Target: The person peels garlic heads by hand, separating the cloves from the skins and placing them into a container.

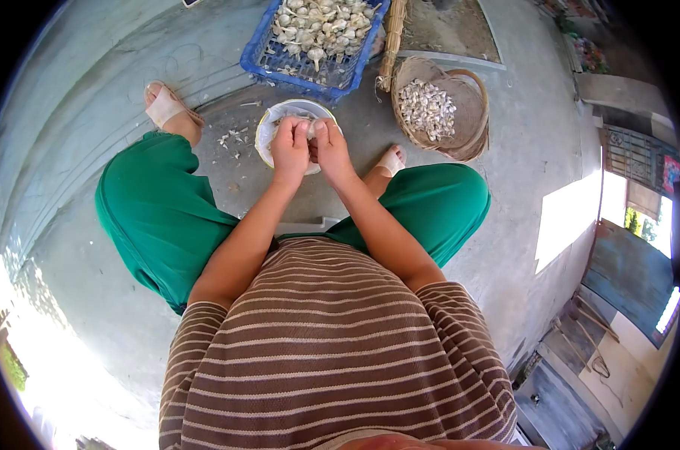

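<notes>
My left hand (289, 148) and my right hand (331, 150) meet over a white bowl (263, 142) with a yellowish rim. Between my thumbs and fingertips a pale garlic bulb (311, 129) is pinched, mostly covered by the fingers. Both hands are closed on it. Bits of dry skin lie inside the bowl. Just beyond stands a blue plastic crate (298, 81) with many whole garlic bulbs (321, 26). To the right, a woven basket (469, 120) holds a heap of loose garlic cloves (427, 110).
Scraps of garlic skin (235, 138) litter the concrete floor (505, 187) left of the bowl. A straw broom (391, 45) lies between crate and basket. My sandalled feet (167, 109) flank the bowl. A doorway and a blue panel (628, 262) are far right.
</notes>
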Demonstrator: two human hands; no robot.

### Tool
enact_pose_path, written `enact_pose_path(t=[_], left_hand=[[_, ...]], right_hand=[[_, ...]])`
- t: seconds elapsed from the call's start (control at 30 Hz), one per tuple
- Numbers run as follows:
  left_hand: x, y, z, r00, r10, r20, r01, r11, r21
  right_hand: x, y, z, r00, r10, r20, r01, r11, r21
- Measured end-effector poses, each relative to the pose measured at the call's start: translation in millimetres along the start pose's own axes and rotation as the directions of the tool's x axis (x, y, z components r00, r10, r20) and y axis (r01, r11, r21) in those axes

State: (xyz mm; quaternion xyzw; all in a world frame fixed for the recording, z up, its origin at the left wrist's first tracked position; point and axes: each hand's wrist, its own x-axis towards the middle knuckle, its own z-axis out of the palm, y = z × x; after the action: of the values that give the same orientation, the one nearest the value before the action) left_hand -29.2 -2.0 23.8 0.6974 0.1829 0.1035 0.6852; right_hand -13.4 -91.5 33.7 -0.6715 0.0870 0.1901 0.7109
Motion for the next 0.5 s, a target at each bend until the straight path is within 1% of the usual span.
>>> enact_pose_path(t=[0.03, 0.07, 0.1, 0.13, 0.17, 0.2, 0.23, 0.27, 0.3, 0.33, 0.37, 0.4, 0.43, 0.47, 0.5], left_hand=[[-1, 1, -2, 1.0, 0.005, -0.001, -0.005, 1.0, 0.007], [-3, 1, -3, 0.984, -0.174, 0.021, 0.175, 0.972, -0.157], [-4, 3, -5, 0.937, -0.342, 0.071, 0.347, 0.885, -0.31], [-4, -6, -7, 0.938, -0.34, 0.068, 0.344, 0.888, -0.306], [-2, -16, -8, 0.924, -0.369, 0.095, 0.379, 0.859, -0.344], [-1, -29, -10, 0.909, -0.398, 0.124, 0.413, 0.827, -0.38], [-1, -40, -11, 0.911, -0.394, 0.12, 0.409, 0.831, -0.378], [-1, -52, -11, 0.937, -0.34, 0.077, 0.348, 0.913, -0.212], [-1, -57, -11, 0.96, -0.278, 0.045, 0.28, 0.959, -0.036], [-2, -55, -10, 0.961, -0.274, 0.049, 0.275, 0.961, -0.036], [-3, -53, -9, 0.945, -0.32, 0.062, 0.322, 0.946, -0.026], [-5, -51, -8, 0.928, -0.365, 0.076, 0.368, 0.93, -0.015], [-6, -43, -8, 0.929, -0.362, 0.082, 0.364, 0.931, -0.015], [-7, -35, -9, 0.901, -0.42, 0.107, 0.432, 0.892, -0.132], [-8, -34, -9, 0.869, -0.475, 0.137, 0.494, 0.834, -0.244]], right_hand=[[-1, 0, -1, 1.0, -0.003, 0.004, 0.003, 1.0, 0.007], [-2, -1, -4, 0.998, 0.031, 0.057, -0.033, 0.998, 0.046], [-6, -4, -6, 0.992, 0.062, 0.113, -0.072, 0.994, 0.082], [-11, -15, -3, 0.986, 0.115, 0.122, -0.127, 0.986, 0.104], [-12, -12, -5, 0.986, 0.112, 0.126, -0.126, 0.986, 0.109], [-8, -3, -10, 0.98, 0.107, 0.169, -0.114, 0.993, 0.032], [-5, 4, -13, 0.972, 0.103, 0.212, -0.096, 0.994, -0.045], [-2, 12, -15, 0.972, 0.099, 0.214, -0.092, 0.995, -0.043], [0, 18, -17, 0.968, 0.109, 0.225, -0.086, 0.99, -0.108], [3, 24, -20, 0.965, 0.118, 0.233, -0.078, 0.982, -0.173], [6, 31, -21, 0.967, 0.112, 0.229, -0.074, 0.982, -0.172], [10, 41, -20, 0.984, 0.018, 0.178, 0.027, 0.968, -0.251], [11, 47, -18, 0.988, -0.079, 0.135, 0.12, 0.935, -0.333], [12, 52, -17, 0.988, -0.082, 0.131, 0.122, 0.935, -0.333], [12, 53, -14, 0.99, -0.101, 0.095, 0.124, 0.95, -0.286]])
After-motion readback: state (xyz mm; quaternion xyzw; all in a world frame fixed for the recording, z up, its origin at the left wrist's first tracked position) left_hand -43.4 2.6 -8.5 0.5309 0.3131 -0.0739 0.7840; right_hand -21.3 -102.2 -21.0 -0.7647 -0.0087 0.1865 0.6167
